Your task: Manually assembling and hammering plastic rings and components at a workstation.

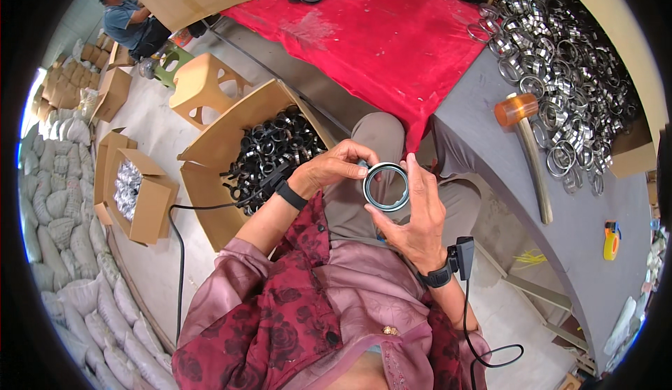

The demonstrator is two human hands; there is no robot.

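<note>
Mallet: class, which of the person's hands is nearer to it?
Right. The right hand, at the right of the ring, lies left of the mallet; the left hand, at the ring's left, lies farther left.

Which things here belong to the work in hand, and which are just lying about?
Part of the work:
held ring, touched by left hand and right hand
probably the heaped metal rings
perhaps the black parts in the open box

Apparently just lying about:
mallet
yellow-and-red object
pale yellow stool
</note>
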